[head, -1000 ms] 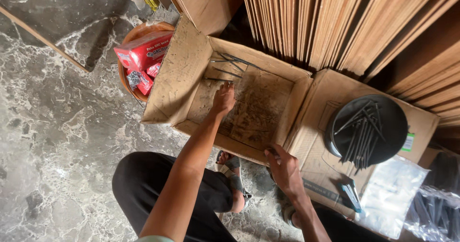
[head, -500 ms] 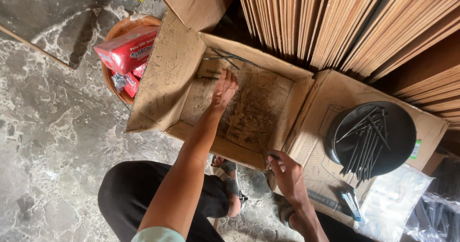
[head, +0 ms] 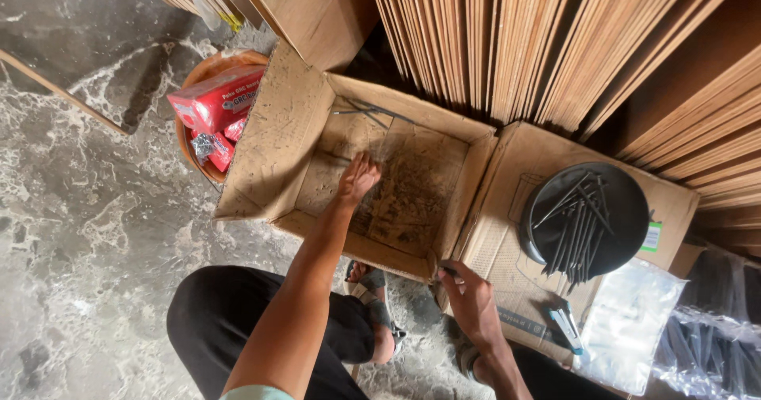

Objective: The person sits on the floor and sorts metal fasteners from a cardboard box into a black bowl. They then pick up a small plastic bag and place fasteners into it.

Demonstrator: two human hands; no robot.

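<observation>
Long dark nails [head: 366, 112] lie in the open brown cardboard box's [head: 279, 142] far corner, beyond the left hand [head: 358, 179], which has drawn back, fingers curled together. Right hand [head: 469, 298] grips the box edge.

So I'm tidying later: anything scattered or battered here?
Yes. The cardboard box is scuffed and stained, a few loose nails lie in its far corner, and more nails overhang the black plate.

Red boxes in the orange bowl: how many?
3 visible: one large red box lying across the top of the orange bowl, two smaller ones beneath it. More may be hidden by the cardboard flap.
</observation>
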